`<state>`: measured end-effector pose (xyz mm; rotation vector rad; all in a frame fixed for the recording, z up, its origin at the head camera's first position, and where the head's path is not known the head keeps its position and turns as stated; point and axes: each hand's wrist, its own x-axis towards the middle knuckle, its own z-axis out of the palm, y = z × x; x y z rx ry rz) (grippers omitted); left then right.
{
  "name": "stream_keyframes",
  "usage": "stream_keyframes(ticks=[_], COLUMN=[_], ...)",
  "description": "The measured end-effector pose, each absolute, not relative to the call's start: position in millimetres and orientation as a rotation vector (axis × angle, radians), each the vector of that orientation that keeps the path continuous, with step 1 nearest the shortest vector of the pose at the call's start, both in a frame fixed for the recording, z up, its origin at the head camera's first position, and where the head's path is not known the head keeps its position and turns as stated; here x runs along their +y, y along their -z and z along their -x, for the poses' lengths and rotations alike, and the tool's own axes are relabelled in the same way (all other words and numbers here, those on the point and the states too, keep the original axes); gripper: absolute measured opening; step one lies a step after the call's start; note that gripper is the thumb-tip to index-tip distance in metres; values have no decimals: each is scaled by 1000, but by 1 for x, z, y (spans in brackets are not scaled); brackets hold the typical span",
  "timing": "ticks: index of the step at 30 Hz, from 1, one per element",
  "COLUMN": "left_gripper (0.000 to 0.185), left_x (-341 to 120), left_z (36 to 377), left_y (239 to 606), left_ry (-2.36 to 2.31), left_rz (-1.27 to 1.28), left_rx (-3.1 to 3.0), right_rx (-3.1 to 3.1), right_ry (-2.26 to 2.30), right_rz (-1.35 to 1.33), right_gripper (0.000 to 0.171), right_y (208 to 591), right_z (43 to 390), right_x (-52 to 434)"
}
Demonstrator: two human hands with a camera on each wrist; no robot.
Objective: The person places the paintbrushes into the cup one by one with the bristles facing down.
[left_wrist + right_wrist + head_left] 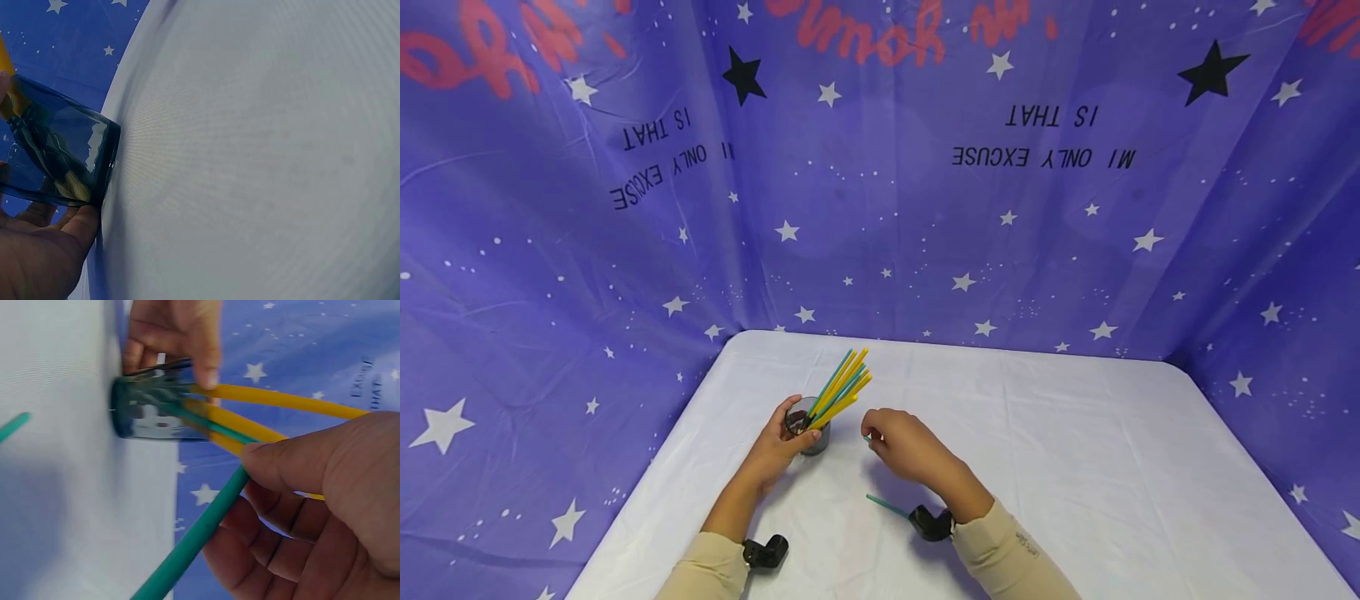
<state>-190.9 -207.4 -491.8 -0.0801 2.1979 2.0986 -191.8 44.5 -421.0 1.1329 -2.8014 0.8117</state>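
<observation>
left hand (782,450): fingers wrapped round glass (808,432), steadying it on table (1075,467), left of centre
glass contents: yellow and green straws (844,385), leaning far-right
right hand (904,446): just right of glass, thumb and fingers pinching a green straw (194,540)
backdrop (880,183): purple, starred, behind table

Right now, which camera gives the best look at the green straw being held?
The right wrist view: the thin green plastic straw fills the frame, pinched by the right hand. The head view shows only its tip by the hand. The left wrist view misses it.
</observation>
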Motion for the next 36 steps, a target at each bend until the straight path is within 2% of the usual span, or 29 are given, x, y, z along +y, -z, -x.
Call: stream_keyframes(ticks=[17, 30, 36], left_gripper=[82, 83, 82], left_x=[-209, -209, -208], left_z=[188, 189, 189], left_y=[493, 491, 490], left_ry=[-2085, -2094, -2092], left_rz=[95, 88, 76], left_rx=[2199, 2190, 2195], right_rx=[-2590, -2158, -1919], right_ry=[-1148, -1343, -1560], right_rz=[-997, -920, -906], right_gripper=[13, 17, 12], right_y=[374, 366, 365], right_z=[183, 186, 189], right_x=[62, 68, 64])
